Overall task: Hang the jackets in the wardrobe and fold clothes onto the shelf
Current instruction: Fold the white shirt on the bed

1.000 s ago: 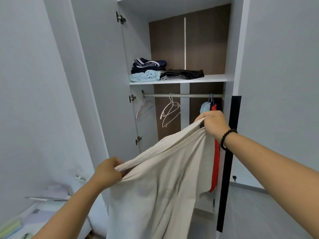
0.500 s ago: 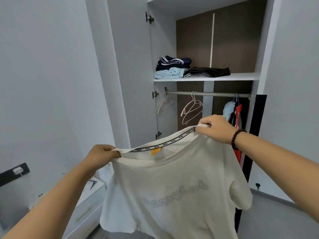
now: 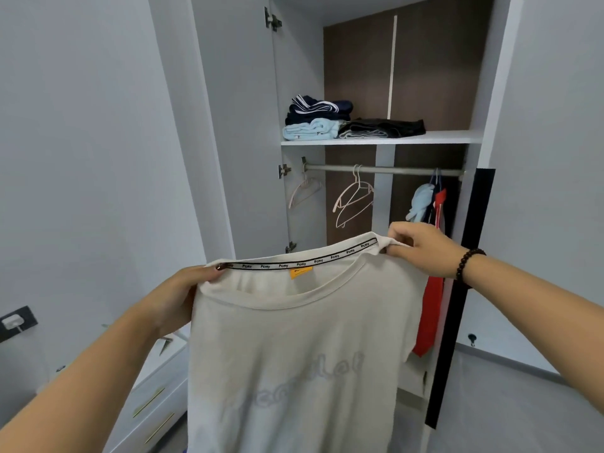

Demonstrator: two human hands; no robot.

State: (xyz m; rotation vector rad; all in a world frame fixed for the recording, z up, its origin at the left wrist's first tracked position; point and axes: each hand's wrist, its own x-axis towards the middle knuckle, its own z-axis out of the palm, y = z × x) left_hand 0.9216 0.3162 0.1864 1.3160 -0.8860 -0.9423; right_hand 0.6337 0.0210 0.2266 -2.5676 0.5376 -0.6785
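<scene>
Now the shirt (image 3: 294, 354) hangs spread, both hands (image 3: 183, 299) (image 3: 421, 246) pinching its collar; it hides the wardrobe (image 3: 379, 138) bottom below the hangers (image 3: 353, 197).

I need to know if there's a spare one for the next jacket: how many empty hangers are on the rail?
3, as far as shows: one hanger at the rail's left end, two hangers bunched together near its middle. More may hide behind the hung clothes at right.

Bare forearms, a dark beaded bracelet (image 3: 468, 263) on the right wrist.
</scene>
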